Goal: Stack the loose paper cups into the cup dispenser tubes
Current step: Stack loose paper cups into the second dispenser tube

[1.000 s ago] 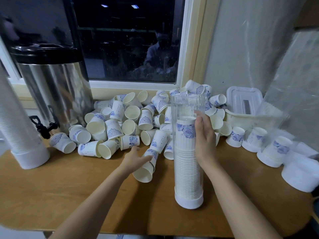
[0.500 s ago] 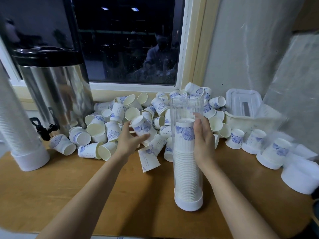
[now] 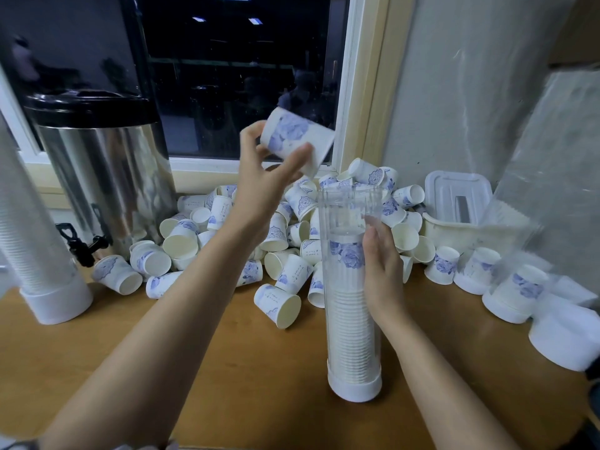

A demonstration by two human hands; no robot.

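My left hand grips a tilted cup above the tube; my right hand, fingers straight, presses its side.

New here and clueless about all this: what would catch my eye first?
The heap of loose paper cups sprawled across the back of the wooden table by the window strikes first. Above it the left hand holds one blue-flowered cup tilted in the air, near the open top of a clear dispenser tube that stands upright, part filled with stacked cups, with the right hand resting against its side.
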